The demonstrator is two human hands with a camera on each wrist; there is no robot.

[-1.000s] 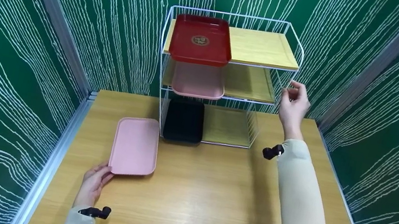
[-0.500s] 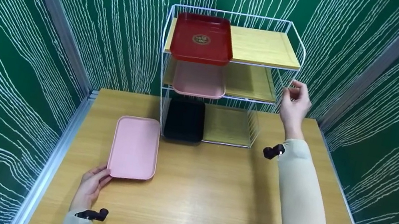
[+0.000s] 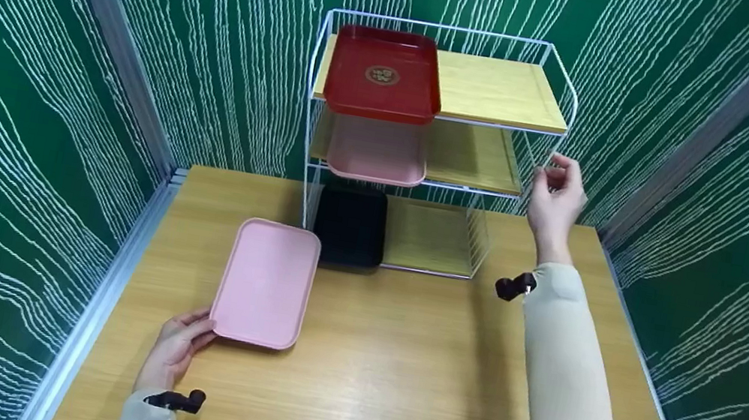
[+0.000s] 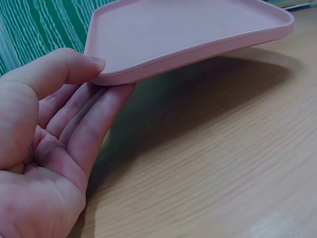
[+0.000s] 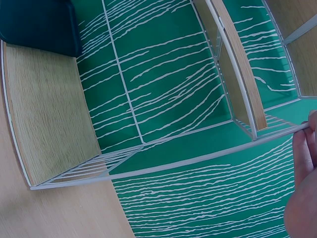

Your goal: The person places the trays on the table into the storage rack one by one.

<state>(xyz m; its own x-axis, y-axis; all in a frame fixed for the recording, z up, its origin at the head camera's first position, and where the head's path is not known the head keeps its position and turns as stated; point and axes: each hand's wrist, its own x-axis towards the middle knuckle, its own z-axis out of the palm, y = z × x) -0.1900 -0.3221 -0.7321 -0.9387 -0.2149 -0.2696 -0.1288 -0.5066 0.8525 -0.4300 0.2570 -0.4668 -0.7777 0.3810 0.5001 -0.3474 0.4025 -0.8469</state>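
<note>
My left hand (image 3: 175,348) pinches the near left corner of a pink tray (image 3: 266,283), thumb on top and fingers beneath. In the left wrist view the tray (image 4: 183,29) is raised off the wood, with a shadow under it. At the right side of a three-tier wire rack (image 3: 429,113), my right hand (image 3: 556,206) pinches the white upright wire (image 5: 208,157). A red tray (image 3: 384,82) with a round gold emblem occupies the top shelf's left half. Another pink tray (image 3: 378,153) is on the middle shelf, and a black tray (image 3: 350,229) on the bottom one.
The rack's wooden shelf boards (image 3: 497,93) show to the right of the trays. Green walls (image 3: 249,52) with white drip lines enclose the wooden table (image 3: 374,392). Metal profiles (image 3: 124,252) run along its sides.
My left hand has swung the pink tray to the right, turning it slightly, so its far corner now overlaps the rack's front left area. My right hand stays at the upright.
</note>
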